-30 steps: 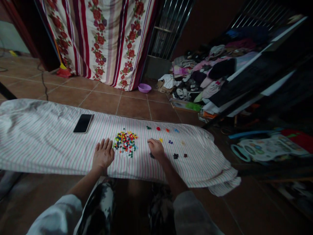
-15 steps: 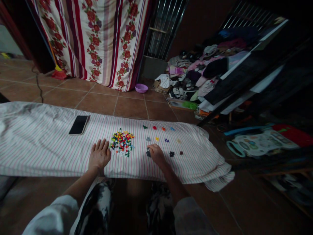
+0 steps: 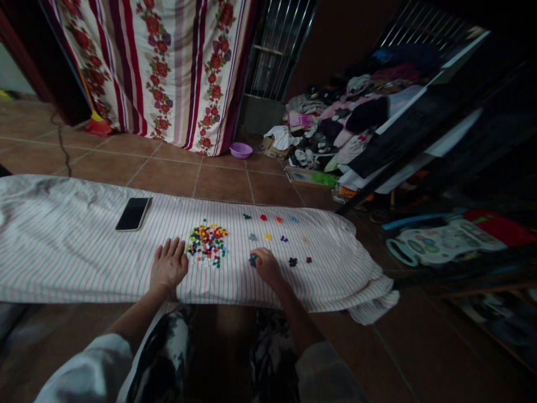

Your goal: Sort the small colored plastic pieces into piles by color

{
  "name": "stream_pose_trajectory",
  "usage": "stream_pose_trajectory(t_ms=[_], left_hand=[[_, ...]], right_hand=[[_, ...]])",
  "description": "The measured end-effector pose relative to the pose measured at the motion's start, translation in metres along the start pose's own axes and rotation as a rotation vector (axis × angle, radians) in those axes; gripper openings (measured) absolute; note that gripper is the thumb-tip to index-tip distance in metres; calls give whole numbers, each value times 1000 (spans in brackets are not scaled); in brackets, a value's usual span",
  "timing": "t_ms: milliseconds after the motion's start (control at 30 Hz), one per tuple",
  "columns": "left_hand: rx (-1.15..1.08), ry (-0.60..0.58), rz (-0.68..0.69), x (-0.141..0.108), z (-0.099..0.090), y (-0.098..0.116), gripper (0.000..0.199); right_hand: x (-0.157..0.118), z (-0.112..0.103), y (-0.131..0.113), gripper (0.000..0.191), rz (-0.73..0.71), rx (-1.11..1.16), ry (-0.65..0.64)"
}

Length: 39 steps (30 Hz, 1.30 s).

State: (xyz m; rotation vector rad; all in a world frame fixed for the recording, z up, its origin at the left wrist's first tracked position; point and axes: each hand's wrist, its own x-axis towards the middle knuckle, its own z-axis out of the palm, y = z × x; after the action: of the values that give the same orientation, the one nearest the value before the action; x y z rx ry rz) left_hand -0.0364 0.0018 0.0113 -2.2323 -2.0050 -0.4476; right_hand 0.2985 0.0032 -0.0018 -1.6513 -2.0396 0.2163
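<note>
A mixed pile of small coloured pieces [image 3: 208, 242] lies on the striped cloth [image 3: 84, 252]. My left hand [image 3: 168, 264] rests flat beside the pile's left edge, fingers stretched out, holding nothing. To the right of the pile, my right hand [image 3: 267, 265] has its fingers pinched together at a small dark grey group [image 3: 253, 259]; whatever is between the fingertips is too small to make out. Other little one-colour groups sit around it: green [image 3: 246, 216], red [image 3: 263, 218], orange [image 3: 278, 220], light blue [image 3: 294, 219], grey [image 3: 252, 237], yellow [image 3: 267, 237], purple [image 3: 284, 239], black [image 3: 292, 262] and brown [image 3: 309, 260].
A phone [image 3: 133, 214] lies on the cloth at the left. Beyond are a floral curtain [image 3: 180, 73], a purple basin [image 3: 240, 150] and a heap of clothes [image 3: 335, 120]. A dark slanted bar [image 3: 377, 182] stands at the right, near a toy panel [image 3: 432, 240].
The whole view has shifted slightly. Both hands stay at nearly the same places on the cloth, with the right hand still at the dark grey group.
</note>
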Motion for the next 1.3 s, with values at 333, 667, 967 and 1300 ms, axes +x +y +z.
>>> stream_pose_trajectory(t_ms=[333, 667, 967, 1300], left_hand=[[7, 21, -1, 0, 2, -1, 51], [0, -4, -15, 0, -1, 1, 51], [1, -14, -13, 1, 0, 1, 51], [-36, -17, -22, 1, 0, 0, 51]], right_hand=[[-5, -1, -5, 35, -6, -33, -9], [-2, -8, -15, 41, 6, -35, -8], [9, -6, -27, 41, -38, 11, 67], [41, 19, -58, 46, -99, 32, -35]])
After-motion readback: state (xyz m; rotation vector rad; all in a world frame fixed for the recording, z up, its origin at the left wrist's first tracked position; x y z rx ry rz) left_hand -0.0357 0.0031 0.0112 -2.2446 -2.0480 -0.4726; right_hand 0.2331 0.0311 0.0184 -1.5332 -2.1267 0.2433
